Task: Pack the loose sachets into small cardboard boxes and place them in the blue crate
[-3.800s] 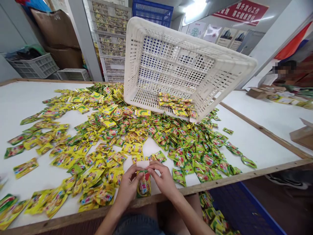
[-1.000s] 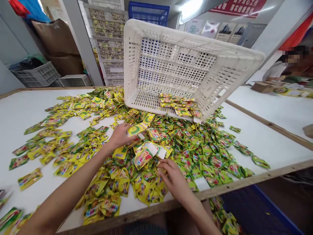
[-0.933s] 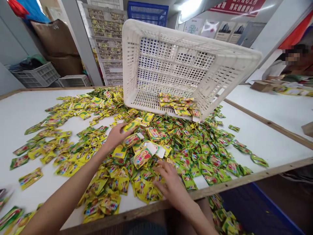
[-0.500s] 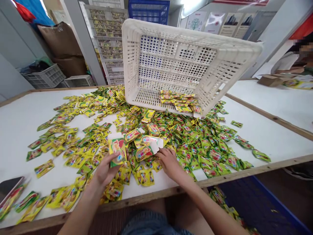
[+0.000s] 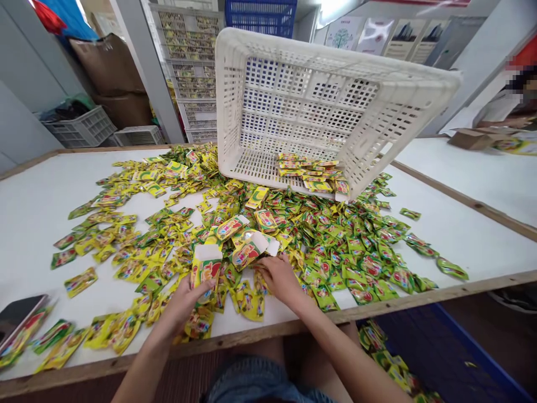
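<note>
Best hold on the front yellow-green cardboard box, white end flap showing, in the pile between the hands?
Probably mid-body by the long edges, from the near side: the box lies slanted, printed face up, with more cardboard boxes beyond it. Skip the white flap; likely a weak hold.

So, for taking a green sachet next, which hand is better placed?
Probably the right hand: it is nearer to the green sachets, while the left hand is holding a printed carton. What the right hand grips, if anything, is hidden.
</note>
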A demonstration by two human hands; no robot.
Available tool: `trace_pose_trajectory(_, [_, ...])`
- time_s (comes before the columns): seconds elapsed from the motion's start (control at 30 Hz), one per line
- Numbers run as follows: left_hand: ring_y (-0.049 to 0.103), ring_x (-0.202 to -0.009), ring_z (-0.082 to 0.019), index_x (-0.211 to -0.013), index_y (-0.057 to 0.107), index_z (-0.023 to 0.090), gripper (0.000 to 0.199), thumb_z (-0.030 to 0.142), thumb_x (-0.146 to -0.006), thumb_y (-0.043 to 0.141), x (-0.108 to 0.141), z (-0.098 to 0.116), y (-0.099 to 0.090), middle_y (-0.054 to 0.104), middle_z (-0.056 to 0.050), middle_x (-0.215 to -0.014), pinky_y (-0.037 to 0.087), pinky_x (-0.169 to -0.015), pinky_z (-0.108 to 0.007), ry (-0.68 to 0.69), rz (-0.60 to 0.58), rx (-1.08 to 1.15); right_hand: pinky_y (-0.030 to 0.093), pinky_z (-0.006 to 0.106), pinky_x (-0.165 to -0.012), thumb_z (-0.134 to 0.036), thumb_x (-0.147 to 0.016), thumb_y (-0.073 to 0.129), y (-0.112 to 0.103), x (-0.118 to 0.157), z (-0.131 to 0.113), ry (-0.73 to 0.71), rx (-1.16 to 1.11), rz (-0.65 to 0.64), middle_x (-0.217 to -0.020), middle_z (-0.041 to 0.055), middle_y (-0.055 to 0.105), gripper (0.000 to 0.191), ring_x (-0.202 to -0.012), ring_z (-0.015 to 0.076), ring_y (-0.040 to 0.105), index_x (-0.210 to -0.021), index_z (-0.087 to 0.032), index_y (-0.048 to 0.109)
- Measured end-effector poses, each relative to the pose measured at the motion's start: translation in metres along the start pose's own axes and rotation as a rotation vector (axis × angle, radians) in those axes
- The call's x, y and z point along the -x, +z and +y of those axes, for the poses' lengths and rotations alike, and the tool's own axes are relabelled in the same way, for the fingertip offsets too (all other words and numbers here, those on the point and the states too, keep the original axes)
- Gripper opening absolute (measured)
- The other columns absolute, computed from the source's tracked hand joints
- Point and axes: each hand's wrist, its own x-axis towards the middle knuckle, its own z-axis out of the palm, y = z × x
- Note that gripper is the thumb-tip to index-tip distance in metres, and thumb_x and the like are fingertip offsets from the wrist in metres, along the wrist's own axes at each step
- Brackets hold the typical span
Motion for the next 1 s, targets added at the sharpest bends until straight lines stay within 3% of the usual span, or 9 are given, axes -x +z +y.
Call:
trace_pose_trajectory(0.1, [0.064,-0.088,-0.025,-0.098,0.063,0.014,0.04,0.035,-0.065,0.07,0.007,0.001,0.003,0.07,-0.009,-0.092,0.047,-0.079,-0.032,-0.036,-0.053,0.071,0.039,0.034,-0.083,-0.024,-0.083,0.052,-0.003,0.011,0.001,0.114,-0.369,0.063,-0.09,0.0035,0.066,0.014,-0.087,0.0194,0.059,-0.094,-0.02,0.06])
trace_pose_trajectory(0.2, [0.064,-0.082,-0.024,-0.097,0.063,0.013,0.04,0.039,-0.068,0.067,0.016,-0.002,0.009,0.07,-0.009,-0.087,0.047,-0.075,-0.031,-0.093,-0.105,0.129,0.047,0.03,-0.07,-0.036,-0.077,0.059,0.002,0.026,-0.003,0.271,-0.812,-0.014,-0.083,0.0024,0.067,0.022,-0.078,0.0184,0.062,-0.09,-0.018,0.056])
trace_pose_trajectory(0.3, [0.063,-0.082,-0.025,-0.094,0.065,0.012,0.042,0.043,-0.065,0.068,0.024,-0.007,0.014,0.07,-0.009,-0.086,0.046,-0.074,-0.031,-0.158,-0.124,0.04,0.05,0.031,-0.068,-0.04,-0.071,0.065,0.01,0.037,-0.007,0.373,-1.029,-0.091,-0.08,0.0029,0.067,0.029,-0.075,0.019,0.064,-0.087,-0.017,0.055])
trace_pose_trajectory(0.5, [0.057,-0.08,-0.025,-0.074,0.067,0.018,0.028,0.043,-0.062,0.068,0.027,-0.007,0.032,0.068,-0.002,-0.077,0.042,-0.073,-0.029,-0.1,-0.292,-0.402,0.051,0.03,-0.054,-0.043,-0.065,0.068,0.017,0.045,-0.005,0.481,-1.029,-0.041,-0.073,0.002,0.066,0.034,-0.065,0.0197,0.063,-0.081,-0.018,0.053])
trace_pose_trajectory(0.67, [0.058,-0.075,-0.022,-0.079,0.067,0.015,0.033,0.044,-0.066,0.065,0.02,-0.002,0.044,0.068,-0.002,-0.074,0.042,-0.069,-0.026,-0.162,-0.444,-0.31,0.051,0.03,-0.049,-0.045,-0.064,0.068,0.014,0.052,0.001,0.538,-0.975,0.03,-0.07,0.0021,0.063,0.034,-0.063,0.0199,0.061,-0.08,-0.018,0.053])
trace_pose_trajectory(0.83, [0.06,-0.075,-0.021,-0.09,0.066,0.013,0.041,0.048,-0.068,0.064,0.028,0.001,0.019,0.069,-0.005,-0.083,0.042,-0.065,-0.025,-0.213,-0.309,-0.175,0.046,0.026,-0.042,-0.051,-0.067,0.062,0.012,0.057,0.003,0.557,-0.995,0.15,-0.071,0.0005,0.061,0.041,-0.051,0.0151,0.059,-0.087,-0.018,0.05])
trace_pose_trajectory(0.93, [0.06,-0.081,-0.022,-0.095,0.065,0.014,0.042,0.046,-0.069,0.065,0.036,-0.002,0.011,0.069,-0.008,-0.092,0.044,-0.069,-0.026,-0.202,-0.292,-0.114,0.036,0.021,-0.036,-0.055,-0.069,0.059,0.014,0.054,-0.006,0.56,-1.049,0.089,-0.064,-0.0023,0.058,0.043,-0.041,0.0121,0.056,-0.087,-0.018,0.048])
trace_pose_trajectory(1.0, [0.06,-0.088,-0.024,-0.098,0.065,0.014,0.043,0.046,-0.069,0.066,0.038,-0.004,0.015,0.068,-0.009,-0.099,0.044,-0.073,-0.027,-0.164,-0.298,-0.101,0.033,0.019,-0.035,-0.058,-0.072,0.054,0.015,0.051,-0.016,0.545,-1.142,0.028,-0.063,-0.0024,0.058,0.043,-0.04,0.0111,0.055,-0.085,-0.018,0.047])
